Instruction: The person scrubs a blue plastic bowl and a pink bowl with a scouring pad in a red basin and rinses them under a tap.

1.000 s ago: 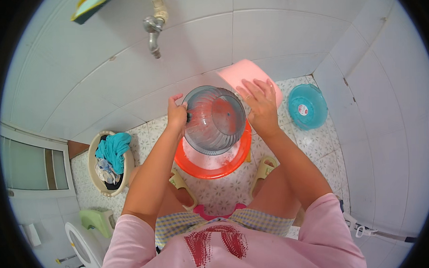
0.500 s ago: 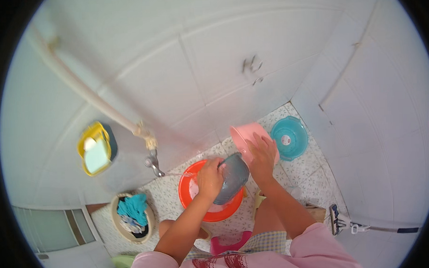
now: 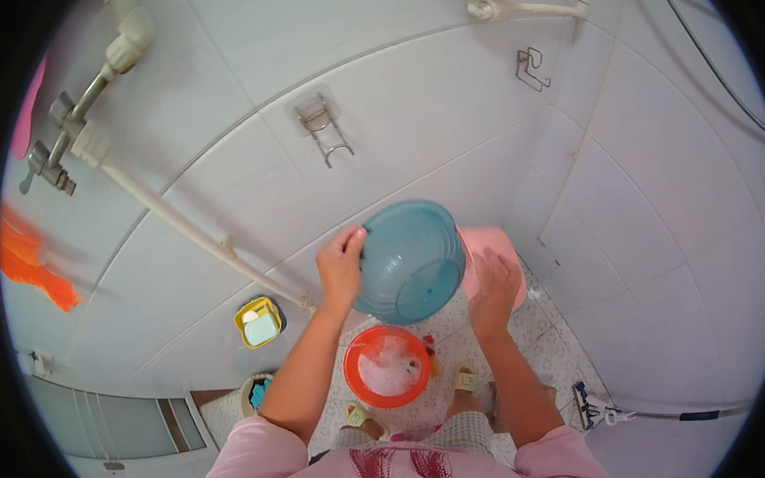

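Note:
My left hand [image 3: 341,270] grips the rim of a blue-green plastic basin [image 3: 413,259], raised in front of me. Beside it, my right hand [image 3: 496,294] holds a pink basin [image 3: 505,243], fingers laid along its side and thumb out of sight. The two basins touch or overlap at their edges. Below them on the floor stands an orange-red basin [image 3: 350,377] with white suds [image 3: 389,365] in it.
A yellow-rimmed caddy [image 3: 260,344] with soap is at the left wall. A basket [image 3: 248,394] of clothes is partly behind my left arm. Pipes [image 3: 171,214], taps [image 3: 63,145] and wire hooks [image 3: 324,131] line the wall. A mop [image 3: 607,410] leans at right.
Both hands have lifted their basins up off the low spot over the orange-red basin. The view is higher and shows more wall. The teal basin on the floor is now out of sight.

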Motion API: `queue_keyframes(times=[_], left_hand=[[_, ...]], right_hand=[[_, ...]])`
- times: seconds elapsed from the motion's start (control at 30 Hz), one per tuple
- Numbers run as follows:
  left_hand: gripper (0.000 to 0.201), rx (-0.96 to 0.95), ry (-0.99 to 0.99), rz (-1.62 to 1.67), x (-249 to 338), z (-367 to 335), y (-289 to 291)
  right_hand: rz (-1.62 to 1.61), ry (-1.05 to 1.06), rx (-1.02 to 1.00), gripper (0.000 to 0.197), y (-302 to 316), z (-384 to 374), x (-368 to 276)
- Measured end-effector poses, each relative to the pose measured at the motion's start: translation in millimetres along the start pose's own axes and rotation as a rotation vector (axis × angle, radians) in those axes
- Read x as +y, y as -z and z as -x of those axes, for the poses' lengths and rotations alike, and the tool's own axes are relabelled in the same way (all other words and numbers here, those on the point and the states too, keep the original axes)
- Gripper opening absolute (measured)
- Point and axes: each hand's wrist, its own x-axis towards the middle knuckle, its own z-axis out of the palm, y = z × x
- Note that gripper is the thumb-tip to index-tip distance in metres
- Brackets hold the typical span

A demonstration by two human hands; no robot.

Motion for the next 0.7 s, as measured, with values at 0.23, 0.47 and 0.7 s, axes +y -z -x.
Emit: queue_keyframes(times=[0.23,0.47,0.7], left_hand=[[0.027,0.054,-0.022,0.336,61.5,-47.6,61.3],[0.025,0.018,0.088,0.401,63.6,-77.9,74.4],[0.024,0.167,-0.138,0.068,40.8,-83.8,63.4]], right_hand=[[0.077,0.135,0.096,0.060,40.6,-87.3,-71.7],[0.116,0.182,0.129,0.060,44.0,-100.3,-91.6],[0.102,0.051,0.045,0.053,10.9,-72.3,-74.7]])
